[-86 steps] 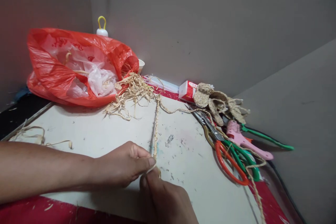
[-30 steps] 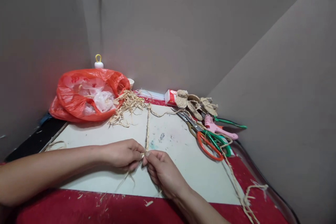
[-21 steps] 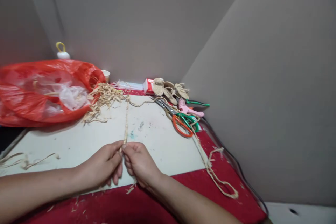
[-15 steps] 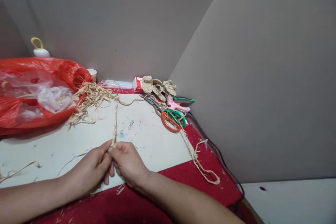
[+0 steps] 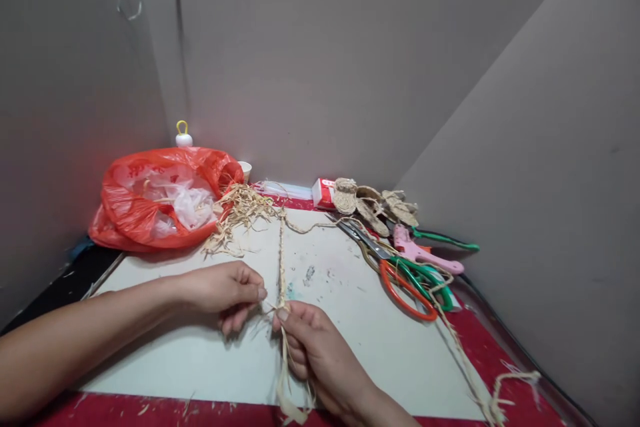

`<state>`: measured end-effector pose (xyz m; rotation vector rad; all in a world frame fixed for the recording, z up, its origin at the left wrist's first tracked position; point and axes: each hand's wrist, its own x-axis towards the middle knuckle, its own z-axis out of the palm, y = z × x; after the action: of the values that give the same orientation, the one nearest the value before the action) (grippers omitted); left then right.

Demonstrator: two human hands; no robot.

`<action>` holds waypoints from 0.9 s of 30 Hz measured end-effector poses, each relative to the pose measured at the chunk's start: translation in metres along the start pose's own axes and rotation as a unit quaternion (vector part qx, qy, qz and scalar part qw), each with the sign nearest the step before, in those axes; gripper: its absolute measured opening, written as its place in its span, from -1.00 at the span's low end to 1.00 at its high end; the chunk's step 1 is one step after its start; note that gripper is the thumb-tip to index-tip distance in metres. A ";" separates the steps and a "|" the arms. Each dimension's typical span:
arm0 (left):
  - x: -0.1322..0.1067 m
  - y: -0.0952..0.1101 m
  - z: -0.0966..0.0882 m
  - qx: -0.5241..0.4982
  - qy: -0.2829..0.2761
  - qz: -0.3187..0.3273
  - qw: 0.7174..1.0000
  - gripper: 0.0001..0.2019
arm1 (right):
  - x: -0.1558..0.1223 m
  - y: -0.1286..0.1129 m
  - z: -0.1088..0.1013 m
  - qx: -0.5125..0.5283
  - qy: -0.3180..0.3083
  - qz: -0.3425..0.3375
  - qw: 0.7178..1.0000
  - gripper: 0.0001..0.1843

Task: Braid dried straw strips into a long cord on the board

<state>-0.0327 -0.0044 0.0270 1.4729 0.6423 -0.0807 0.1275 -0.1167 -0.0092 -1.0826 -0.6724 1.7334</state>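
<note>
A pale straw braid runs from the back of the white board straight down to my hands. Its lower end is pinched between the thumb and fingers of my right hand, and loose straw strands hang below. My left hand, just left of the braid, is closed in a pinch on a thin straw strand that reaches across to the right fingertips. A pile of loose straw lies at the back left of the board.
A red plastic bag stands at the left, with a paper cup behind. To the right lie orange-and-green-handled scissors, a pink glue gun and woven straw pieces beside a red-and-white box. A long straw cord trails down the right side.
My hands were together at the braid's end. Now the left has moved away leftward, drawing a strand out. The view has swung left, so everything sits further right.
</note>
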 end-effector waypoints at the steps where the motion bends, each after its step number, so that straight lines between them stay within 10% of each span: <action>1: 0.000 0.002 -0.005 0.014 0.010 0.005 1.000 -0.56 | 0.000 0.000 -0.001 -0.001 -0.002 0.004 1.000 -0.66; 5: 0.002 0.005 -0.029 0.127 0.116 0.017 0.985 -0.61 | 0.000 -0.001 -0.002 0.008 -0.003 0.024 1.000 -0.69; 12: -0.002 0.012 -0.055 0.355 0.400 0.083 0.841 -0.78 | 0.001 -0.002 -0.002 0.028 -0.007 0.048 0.998 -0.65; 20: -0.038 0.062 -0.061 0.252 0.406 0.142 0.867 -0.79 | 0.014 0.002 -0.012 0.030 -0.043 0.094 0.994 -0.53; 27: -0.019 0.092 -0.099 0.194 0.405 0.159 0.879 -0.86 | 0.017 0.005 -0.017 0.015 -0.083 0.087 0.993 -0.50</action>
<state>-0.0438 0.0935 0.1208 1.9872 1.0811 0.7439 0.1379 -0.1036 -0.0269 -1.0088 -0.6679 1.9947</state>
